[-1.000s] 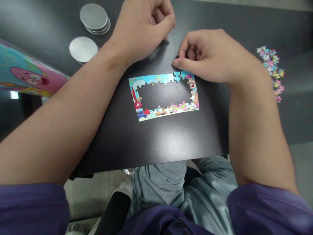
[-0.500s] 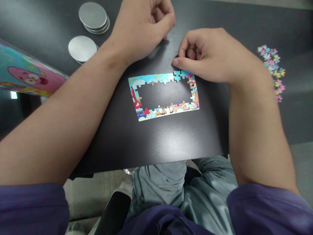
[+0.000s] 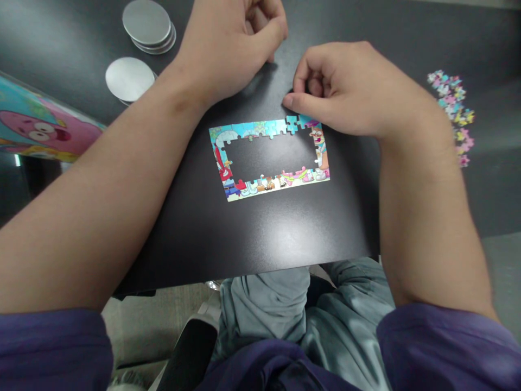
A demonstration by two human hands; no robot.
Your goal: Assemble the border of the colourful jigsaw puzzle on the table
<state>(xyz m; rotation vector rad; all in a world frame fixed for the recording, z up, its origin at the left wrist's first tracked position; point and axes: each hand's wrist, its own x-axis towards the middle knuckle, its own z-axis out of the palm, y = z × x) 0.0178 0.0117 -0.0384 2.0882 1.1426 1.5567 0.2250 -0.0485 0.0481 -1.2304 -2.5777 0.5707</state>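
A rectangular border of joined jigsaw pieces [image 3: 220, 163] with cartoon figures lies on the dark table, its middle showing bare tabletop. In its top row, a blue jigsaw piece [image 3: 292, 124] sits slightly out of line, near the right corner. Just above that corner rests my right hand [image 3: 342, 89], closed, with thumb and forefinger close together; I cannot make out anything between them. Beyond the border, farther up the table, my left hand [image 3: 240, 49] is closed with curled fingers. Whatever it might hold is hidden.
Loose jigsaw pieces [image 3: 453, 108] form a heap at the right, beyond my right forearm. Silver discs lie at upper left, in a stack [image 3: 147, 24] and a lower pile [image 3: 130, 80]. A colourful cartoon box [image 3: 52, 127] stands at the left. The table's front edge [image 3: 252, 276] is near my lap.
The whole view has shifted a little, so everything on the table appears slightly farther left. Both hands keep nearly the same pose, and the puzzle border looks unchanged.
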